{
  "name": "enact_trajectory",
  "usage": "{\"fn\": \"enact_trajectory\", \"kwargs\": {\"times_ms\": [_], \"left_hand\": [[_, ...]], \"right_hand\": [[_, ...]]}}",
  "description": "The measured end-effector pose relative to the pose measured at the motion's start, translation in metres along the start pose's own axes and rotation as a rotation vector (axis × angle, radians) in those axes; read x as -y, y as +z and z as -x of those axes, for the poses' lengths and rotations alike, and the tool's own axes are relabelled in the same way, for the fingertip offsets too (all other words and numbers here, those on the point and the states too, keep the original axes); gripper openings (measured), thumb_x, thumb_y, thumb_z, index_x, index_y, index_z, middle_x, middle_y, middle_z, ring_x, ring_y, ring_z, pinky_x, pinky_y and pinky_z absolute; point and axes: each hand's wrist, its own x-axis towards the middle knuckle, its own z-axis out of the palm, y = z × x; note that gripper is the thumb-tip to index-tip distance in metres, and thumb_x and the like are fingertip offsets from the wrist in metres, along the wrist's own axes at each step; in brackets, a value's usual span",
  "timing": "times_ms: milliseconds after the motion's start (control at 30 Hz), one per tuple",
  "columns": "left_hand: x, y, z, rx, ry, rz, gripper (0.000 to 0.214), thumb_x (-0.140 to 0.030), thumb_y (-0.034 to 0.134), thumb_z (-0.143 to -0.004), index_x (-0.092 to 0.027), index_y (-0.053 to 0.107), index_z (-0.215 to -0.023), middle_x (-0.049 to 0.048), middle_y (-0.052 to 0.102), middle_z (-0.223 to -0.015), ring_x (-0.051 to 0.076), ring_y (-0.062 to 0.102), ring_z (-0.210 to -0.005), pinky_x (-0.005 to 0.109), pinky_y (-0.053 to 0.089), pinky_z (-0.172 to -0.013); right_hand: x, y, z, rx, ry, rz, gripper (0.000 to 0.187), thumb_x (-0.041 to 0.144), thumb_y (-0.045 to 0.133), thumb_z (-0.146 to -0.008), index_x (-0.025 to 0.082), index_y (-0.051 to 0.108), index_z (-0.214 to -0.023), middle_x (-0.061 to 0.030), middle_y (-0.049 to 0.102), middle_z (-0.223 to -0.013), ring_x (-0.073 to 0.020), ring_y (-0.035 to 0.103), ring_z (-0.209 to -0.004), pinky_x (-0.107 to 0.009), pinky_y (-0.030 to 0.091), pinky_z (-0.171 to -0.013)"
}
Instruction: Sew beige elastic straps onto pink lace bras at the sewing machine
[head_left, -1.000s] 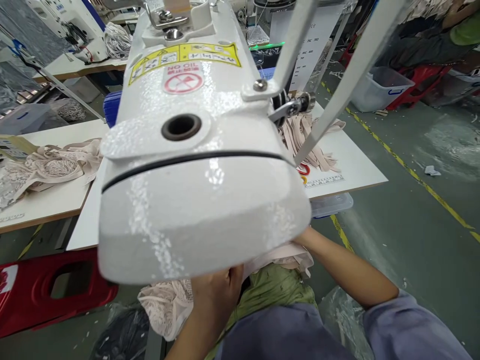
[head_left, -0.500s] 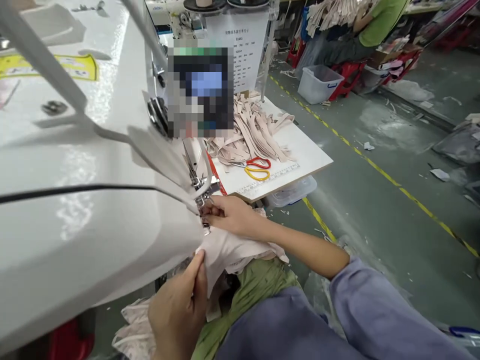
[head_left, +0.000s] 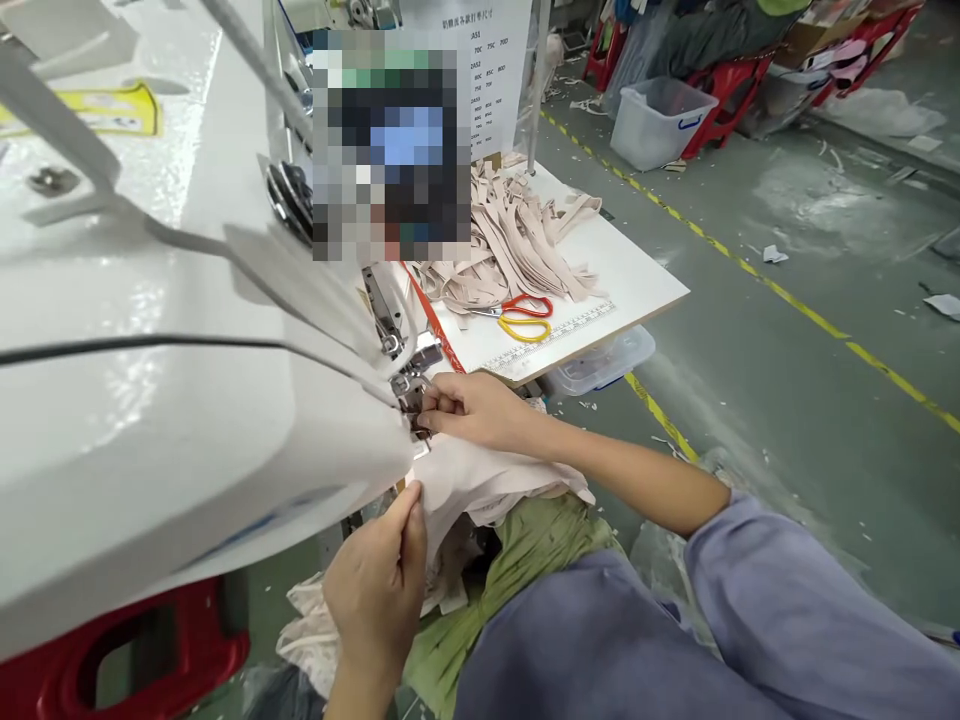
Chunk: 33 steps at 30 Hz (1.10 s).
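A white sewing machine [head_left: 150, 330] fills the left of the view, its head very close to the camera. A pale pink fabric piece [head_left: 487, 485] lies under the needle area and drapes over my lap. My right hand [head_left: 469, 410] pinches the fabric right at the presser foot [head_left: 411, 392], fingers closed. Lower down, my left hand [head_left: 379, 590] grips the near edge of the same fabric with thumb and fingers pressed together. A white tape runs from the upper left down to the presser foot.
Behind the needle, a pile of beige straps [head_left: 517, 240] and red-and-yellow scissors [head_left: 525, 318] lie on the white table [head_left: 637, 290]. A red stool [head_left: 150, 650] stands at the lower left. A clear bin [head_left: 660, 120] sits on the green floor beyond a yellow line.
The view swung from the top of the machine head to its right side. Both hands, hidden before, now show on the fabric; my right hand has crept closer to the presser foot.
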Motion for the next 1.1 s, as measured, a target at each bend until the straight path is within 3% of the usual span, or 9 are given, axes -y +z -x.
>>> {"fn": "enact_trajectory", "kwargs": {"times_ms": [267, 533, 767, 933, 1100], "left_hand": [[-0.004, 0.001, -0.007, 0.018, 0.033, -0.031, 0.035, -0.030, 0.043, -0.101, -0.015, 0.075, -0.100, 0.0050, 0.077, -0.072, 0.015, 0.067, -0.057, 0.023, 0.041, -0.056], [-0.006, -0.001, -0.014, -0.059, 0.095, -0.056, 0.042, -0.035, 0.039, -0.102, -0.016, 0.076, -0.093, 0.0053, 0.079, -0.078, 0.013, 0.070, -0.055, 0.021, 0.045, -0.052], [0.000, 0.000, -0.012, -0.074, 0.087, 0.046, 0.038, -0.032, 0.042, -0.101, -0.014, 0.075, -0.096, 0.0073, 0.080, -0.084, 0.016, 0.074, -0.064, 0.020, 0.051, -0.055], [-0.002, -0.005, -0.010, -0.044, -0.007, 0.203, 0.035, -0.031, 0.045, -0.098, -0.016, 0.076, -0.094, 0.0071, 0.080, -0.089, 0.018, 0.077, -0.074, 0.019, 0.057, -0.063], [-0.005, -0.019, 0.002, 0.094, -0.208, 0.513, 0.025, -0.029, 0.052, -0.091, -0.022, 0.076, -0.093, 0.0025, 0.080, -0.087, 0.016, 0.076, -0.075, 0.019, 0.057, -0.063]], "right_hand": [[-0.003, -0.004, 0.001, -0.014, 0.000, 0.016, 0.009, 0.019, 0.066, -0.084, 0.017, 0.059, -0.079, 0.0075, 0.055, -0.062, -0.0084, 0.049, -0.058, -0.021, 0.033, -0.059], [-0.004, -0.009, 0.004, -0.040, 0.017, 0.014, 0.009, 0.019, 0.065, -0.084, 0.018, 0.060, -0.076, 0.0067, 0.056, -0.062, -0.0089, 0.050, -0.058, -0.022, 0.034, -0.059], [-0.001, -0.009, 0.007, -0.058, 0.062, 0.031, 0.010, 0.021, 0.064, -0.084, 0.018, 0.060, -0.075, 0.0056, 0.054, -0.062, -0.0107, 0.048, -0.060, -0.024, 0.032, -0.058], [-0.002, 0.006, 0.025, -0.067, 0.119, -0.251, 0.016, 0.030, 0.052, -0.091, 0.018, 0.057, -0.083, 0.0023, 0.054, -0.075, -0.0129, 0.048, -0.071, -0.026, 0.036, -0.066], [-0.002, 0.024, 0.065, -0.006, 0.288, -0.632, 0.039, 0.058, 0.062, -0.083, 0.020, 0.058, -0.092, 0.0005, 0.057, -0.088, -0.0144, 0.050, -0.079, -0.027, 0.038, -0.071]]}}
